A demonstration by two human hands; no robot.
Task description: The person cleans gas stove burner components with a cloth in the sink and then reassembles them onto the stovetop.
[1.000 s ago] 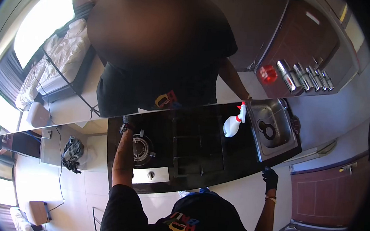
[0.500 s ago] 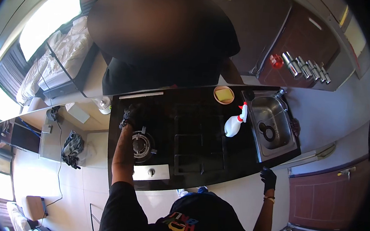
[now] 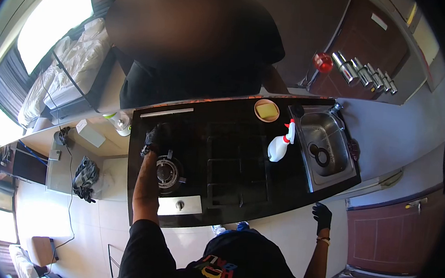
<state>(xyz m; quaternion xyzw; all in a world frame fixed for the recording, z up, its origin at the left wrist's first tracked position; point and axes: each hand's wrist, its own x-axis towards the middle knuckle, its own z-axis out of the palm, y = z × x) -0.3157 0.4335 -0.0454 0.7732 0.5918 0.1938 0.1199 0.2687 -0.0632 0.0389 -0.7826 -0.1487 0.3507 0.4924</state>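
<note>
My left hand (image 3: 153, 137), in a black glove, is over the back left of the black cooktop (image 3: 194, 163), beyond the round burner (image 3: 167, 172); its fingers blend into the dark surface. Near the counter's front right edge my right hand (image 3: 322, 216), also black-gloved, hangs with its fingers apart and nothing in them. A white spray bottle with a red and white head (image 3: 277, 148) stands between the cooktop and the sink. Behind it a yellow sponge (image 3: 269, 110) lies in a round dish (image 3: 258, 115).
The steel sink (image 3: 320, 131) at the right holds a dark round drain piece (image 3: 321, 158). A mirror-like panel runs along the back. Dark cloth (image 3: 87, 176) lies on a lower surface at the left, beside a cable. A control knob (image 3: 179, 205) sits at the cooktop's front.
The view has shifted, so the sponge dish and the counter's back strip now show. My left hand has moved slightly closer, still at the back left. My right hand stays near the front edge.
</note>
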